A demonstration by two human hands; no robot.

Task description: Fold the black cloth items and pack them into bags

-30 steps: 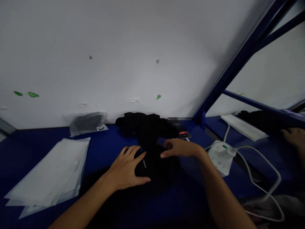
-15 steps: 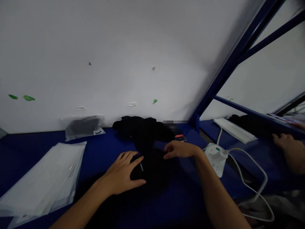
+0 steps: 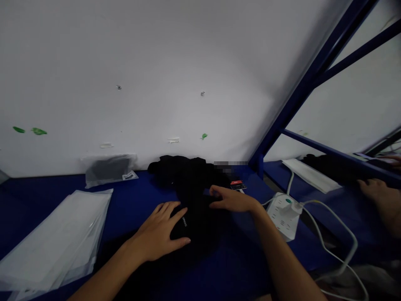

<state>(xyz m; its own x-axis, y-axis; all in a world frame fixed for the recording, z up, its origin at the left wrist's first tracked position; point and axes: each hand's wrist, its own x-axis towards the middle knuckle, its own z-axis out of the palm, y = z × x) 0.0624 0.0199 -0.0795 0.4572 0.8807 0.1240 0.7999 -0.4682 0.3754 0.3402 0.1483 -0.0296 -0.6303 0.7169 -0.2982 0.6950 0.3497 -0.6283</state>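
Note:
Black cloth (image 3: 200, 234) with small pale lettering lies on the blue table, dark enough that its outline is hard to follow. My left hand (image 3: 158, 232) rests palm down on its left part, fingers spread and thumb stretched out beside the lettering. At the cloth's right side is my right hand (image 3: 232, 199), fingers bent, with a gap between thumb and fingertips. Whether those fingertips touch the cloth is unclear. Behind both hands, a heap of black cloth (image 3: 178, 169) sits against the wall.
Clear plastic bags (image 3: 59, 238) are stacked at left. A bagged dark item (image 3: 109, 169) stands by the wall. On the right are a white power strip (image 3: 285, 215) with cables, a red-and-black card-like item (image 3: 238, 185) and a blue frame (image 3: 282, 113). Another person's hand (image 3: 380, 198) shows beyond it.
My right hand has shifted slightly left over the cloth. My left hand stays spread almost in place. The whole view has moved a little.

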